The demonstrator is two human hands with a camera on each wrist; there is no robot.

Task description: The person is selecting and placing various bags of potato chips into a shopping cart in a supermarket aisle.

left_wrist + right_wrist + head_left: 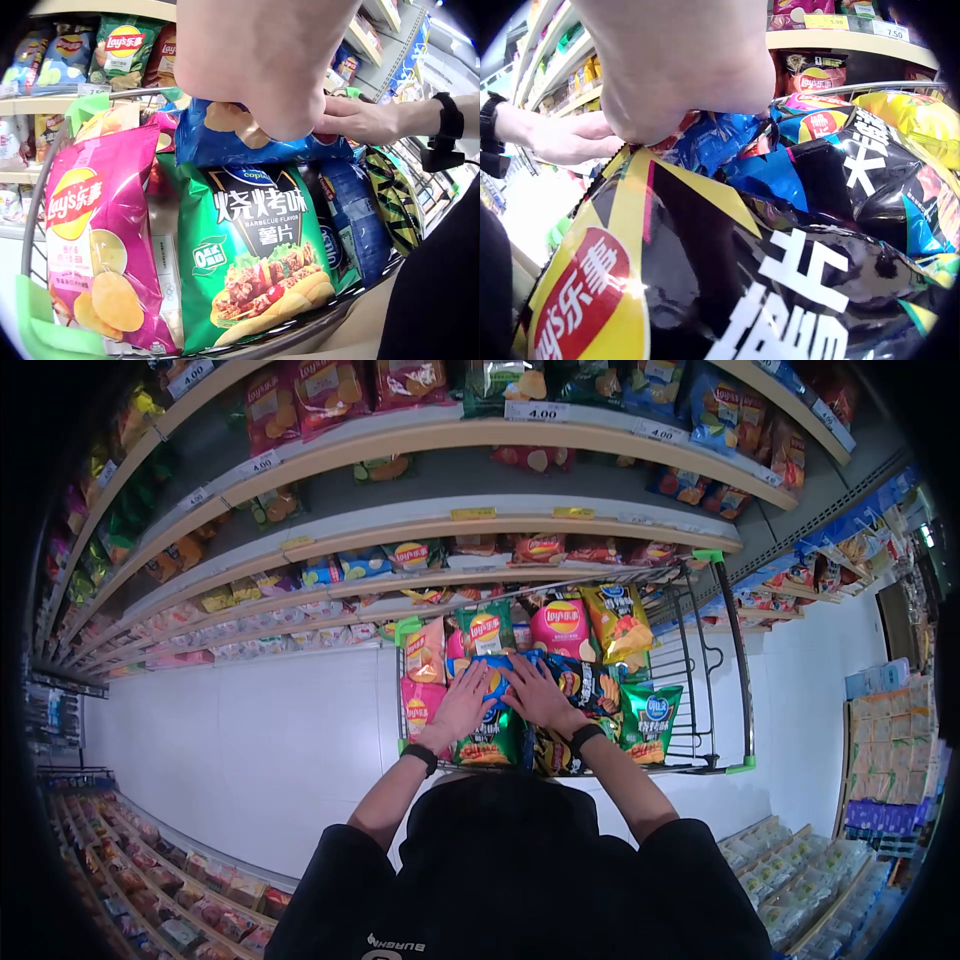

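My left hand (458, 708) and right hand (540, 697) lie side by side, fingers straight, pressing on a blue chip bag (202, 146) near the middle of the shopping cart. Most of that bag is hidden under the hands. Below my left hand stands a green barbecue-flavor chip bag (251, 255), with a magenta Lay's bag (105, 240) to its left. A large black and yellow Lay's bag (697, 247) is close under my right wrist, and another black bag (855, 161) lies beyond it. Neither hand grips anything.
The wire cart (700, 710) has green corners and holds several more bags, including a gold one (615, 622) and a second green one (652, 722). Chip shelves (420, 510) run along the far side. White floor (250, 730) shows at left.
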